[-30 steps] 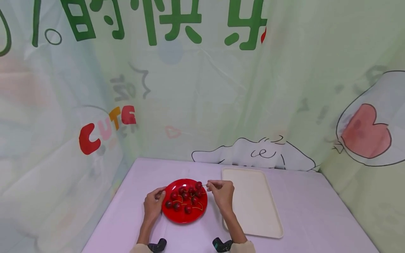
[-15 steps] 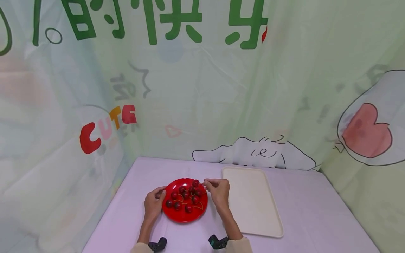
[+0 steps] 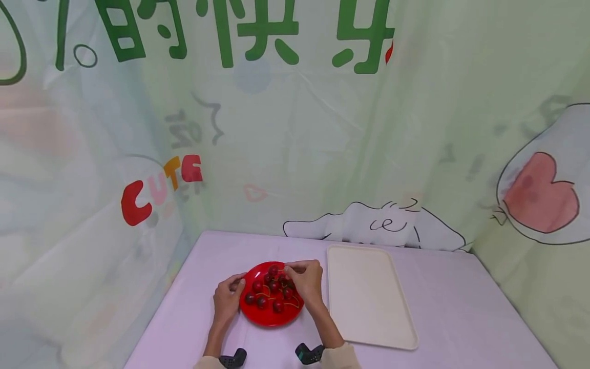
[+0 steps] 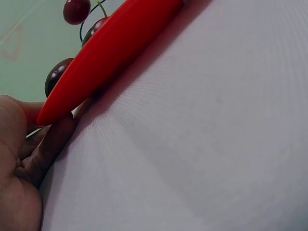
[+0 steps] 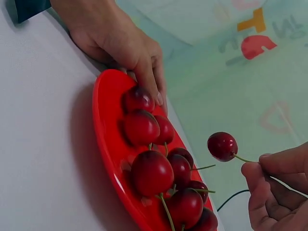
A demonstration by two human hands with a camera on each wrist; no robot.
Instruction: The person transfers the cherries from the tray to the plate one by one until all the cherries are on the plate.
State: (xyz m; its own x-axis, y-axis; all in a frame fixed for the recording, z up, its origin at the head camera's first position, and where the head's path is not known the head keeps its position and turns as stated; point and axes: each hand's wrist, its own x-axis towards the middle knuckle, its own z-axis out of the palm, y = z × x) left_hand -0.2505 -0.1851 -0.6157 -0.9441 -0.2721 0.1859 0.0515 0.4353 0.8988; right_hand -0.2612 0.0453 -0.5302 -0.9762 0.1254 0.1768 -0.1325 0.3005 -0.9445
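Note:
A red plate [image 3: 268,321] with several dark red cherries [image 5: 152,173] on it stands on the table. My left hand [image 3: 226,303] grips the plate's left rim; in the left wrist view, its thumb and fingers [image 4: 50,142] lie on either side of the rim. Above the far part of the plate, my right hand [image 3: 308,283] pinches a cherry's thin stem between thumb and forefinger. That held cherry [image 5: 222,147] hangs clear of the others in the right wrist view. From the head view, the right hand covers the plate's right edge and some cherries there.
A cream rectangular tray [image 3: 373,302] lies to the right of the plate, close to the right hand. Lilac cloth covers the table [image 3: 447,307]. A printed curtain [image 3: 295,154] hangs behind and along the sides.
My right hand has moved left over the plate, carrying the cherry by its stem from the right rim towards the far middle. The left hand keeps its grip on the plate.

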